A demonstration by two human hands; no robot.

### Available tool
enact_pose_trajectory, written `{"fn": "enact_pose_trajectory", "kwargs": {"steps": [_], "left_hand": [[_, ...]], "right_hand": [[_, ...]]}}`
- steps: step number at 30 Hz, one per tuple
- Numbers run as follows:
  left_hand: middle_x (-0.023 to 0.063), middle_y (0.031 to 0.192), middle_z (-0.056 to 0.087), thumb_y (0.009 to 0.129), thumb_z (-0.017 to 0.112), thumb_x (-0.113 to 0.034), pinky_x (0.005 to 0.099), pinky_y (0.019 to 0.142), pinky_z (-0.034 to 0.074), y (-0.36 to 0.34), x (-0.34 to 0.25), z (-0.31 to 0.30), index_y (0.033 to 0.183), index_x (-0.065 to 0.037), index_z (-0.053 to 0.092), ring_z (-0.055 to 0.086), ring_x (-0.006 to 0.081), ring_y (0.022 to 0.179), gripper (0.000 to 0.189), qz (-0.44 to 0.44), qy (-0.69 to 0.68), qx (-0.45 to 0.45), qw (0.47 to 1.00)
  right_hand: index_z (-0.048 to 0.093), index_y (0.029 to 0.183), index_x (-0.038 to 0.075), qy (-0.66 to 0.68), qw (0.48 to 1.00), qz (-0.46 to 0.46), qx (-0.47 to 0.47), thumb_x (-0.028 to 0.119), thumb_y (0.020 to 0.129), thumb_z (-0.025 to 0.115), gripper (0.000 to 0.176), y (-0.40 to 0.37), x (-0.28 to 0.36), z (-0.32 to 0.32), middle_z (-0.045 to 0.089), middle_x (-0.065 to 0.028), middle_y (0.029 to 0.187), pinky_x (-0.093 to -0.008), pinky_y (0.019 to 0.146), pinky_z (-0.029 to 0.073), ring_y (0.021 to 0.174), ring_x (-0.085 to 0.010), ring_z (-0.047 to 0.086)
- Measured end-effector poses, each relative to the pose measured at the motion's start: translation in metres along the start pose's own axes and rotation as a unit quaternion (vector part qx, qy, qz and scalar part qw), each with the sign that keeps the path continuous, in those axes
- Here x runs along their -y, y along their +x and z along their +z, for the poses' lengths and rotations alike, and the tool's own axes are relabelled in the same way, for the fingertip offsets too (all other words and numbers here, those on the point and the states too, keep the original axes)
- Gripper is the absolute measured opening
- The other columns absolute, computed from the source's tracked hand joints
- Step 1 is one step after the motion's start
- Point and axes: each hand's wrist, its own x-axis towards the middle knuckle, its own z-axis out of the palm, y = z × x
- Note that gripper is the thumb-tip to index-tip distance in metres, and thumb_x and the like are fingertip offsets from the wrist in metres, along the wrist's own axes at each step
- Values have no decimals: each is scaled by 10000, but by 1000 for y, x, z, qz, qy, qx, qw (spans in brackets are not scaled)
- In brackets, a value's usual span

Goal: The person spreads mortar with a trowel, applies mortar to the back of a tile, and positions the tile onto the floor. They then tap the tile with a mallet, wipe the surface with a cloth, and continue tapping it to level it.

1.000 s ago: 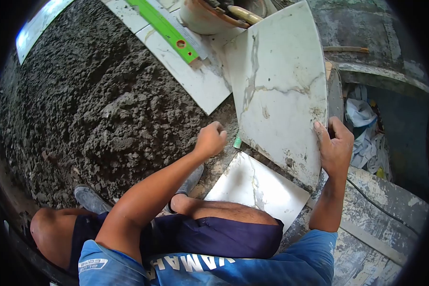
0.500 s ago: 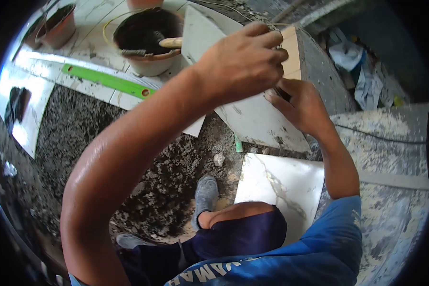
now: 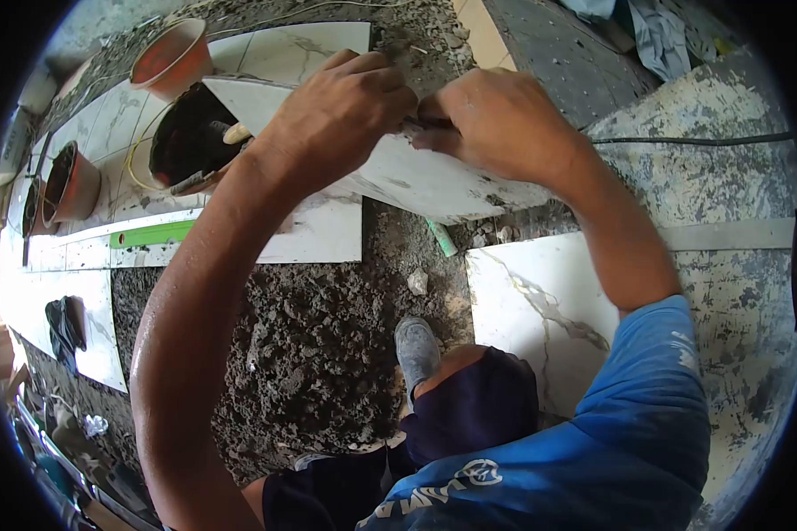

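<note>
A large white marbled tile [image 3: 398,181] stands tilted in front of me, its upper edge under both hands. My left hand [image 3: 350,102] is closed over that edge, knuckles up. Just to its right, my right hand [image 3: 500,119] grips the same edge with thumb and fingers. A dark gap shows between that thumb and forefinger, and I cannot make out what lies in it. The fingertips of my left hand are hidden behind the tile. Below the tile's lower edge lies a short green tube-like piece [image 3: 441,237].
Rough wet mortar [image 3: 310,345] covers the floor at left. A green level [image 3: 155,234] lies on laid tiles, beside a mortar bucket [image 3: 190,146] with a wooden handle in it. Another orange bucket [image 3: 173,62] stands behind. A loose tile [image 3: 540,310] lies near my knee; a black cable [image 3: 691,140] runs right.
The view has turned and shifted. My hands, close together before, are now a little apart along the tile's edge, my left hand farther left. The tile has tilted and covers more of the bucket.
</note>
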Motion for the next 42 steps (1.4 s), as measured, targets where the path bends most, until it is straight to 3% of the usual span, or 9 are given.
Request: {"fn": "enact_pose_trajectory", "kwargs": {"steps": [5, 11, 17, 18, 20, 24, 33, 34, 42], "left_hand": [[75, 836, 578, 771, 697, -79, 378, 815, 461, 9, 6, 3, 883, -13, 619, 558, 256, 860, 152, -7, -28, 2, 1000], [97, 880, 585, 752, 711, -50, 404, 821, 448, 22, 7, 4, 877, -8, 594, 548, 289, 886, 177, -26, -45, 47, 998], [106, 872, 571, 752, 703, -39, 414, 808, 440, 27, 11, 3, 891, -3, 569, 541, 301, 872, 196, -37, -50, 64, 996], [109, 867, 567, 760, 697, -39, 416, 804, 439, 26, 14, 6, 890, -1, 566, 540, 305, 866, 188, -28, -50, 56, 997], [122, 861, 571, 772, 688, -41, 424, 790, 440, 29, 17, 10, 882, 10, 562, 545, 315, 852, 175, -13, -49, 41, 998], [117, 862, 574, 765, 705, -51, 423, 772, 452, 33, 17, 11, 880, 5, 565, 556, 305, 853, 189, -18, -43, 53, 997], [88, 866, 622, 823, 705, -155, 370, 748, 504, 40, 35, 30, 942, 2, 627, 602, 224, 788, 211, 90, 39, 8, 995], [110, 1101, 667, 862, 551, -31, 363, 999, 455, 37, 26, 37, 1022, -25, 683, 606, 243, 1064, 207, 42, 66, -33, 996], [94, 838, 669, 877, 615, -149, 336, 747, 563, 54, 15, -3, 910, -25, 676, 658, 209, 800, 142, -17, 87, -17, 996]], "right_hand": [[510, 1227, -83, 321, 710, 52, -625, 99, 941, 530, 339, -73, 6, 40, 576, -206, 1171, -290, 761, 490, 924, -218, 604], [214, 1464, -74, 173, 805, 71, -563, 497, 955, 473, 808, -49, 48, 148, 144, -335, 1513, -579, 1126, 144, 1429, -458, 139], [322, 1362, -13, 443, 675, 259, -529, 314, 979, 495, 532, -62, 51, 258, 435, -202, 1297, -441, 1049, 357, 1213, -303, 456], [386, 1308, -8, 607, 612, 307, -404, 271, 980, 502, 446, -69, 62, 296, 496, -169, 1221, -405, 1013, 412, 1138, -258, 519], [463, 1211, -9, 839, 268, 454, -135, 217, 974, 511, 331, -61, 71, 354, 554, -133, 1149, -345, 962, 465, 1066, -220, 571], [380, 1368, -12, 909, 73, 361, -194, 54, 930, 491, 456, -3, 66, 412, 508, -146, 1240, -345, 950, 481, 1108, -234, 555], [315, 1448, 18, 937, 81, 281, -191, 35, 926, 471, 545, 58, 58, 417, 284, -173, 1527, -403, 1123, 309, 1391, -307, 324], [339, 1437, 27, 935, 93, 283, -192, 75, 955, 486, 506, 60, 57, 420, 326, -161, 1510, -403, 1128, 307, 1380, -297, 347], [385, 1400, 21, 917, 141, 264, -263, 330, 1002, 475, 512, 32, 30, 392, 437, -115, 1443, -365, 1124, 322, 1287, -213, 463]]}}
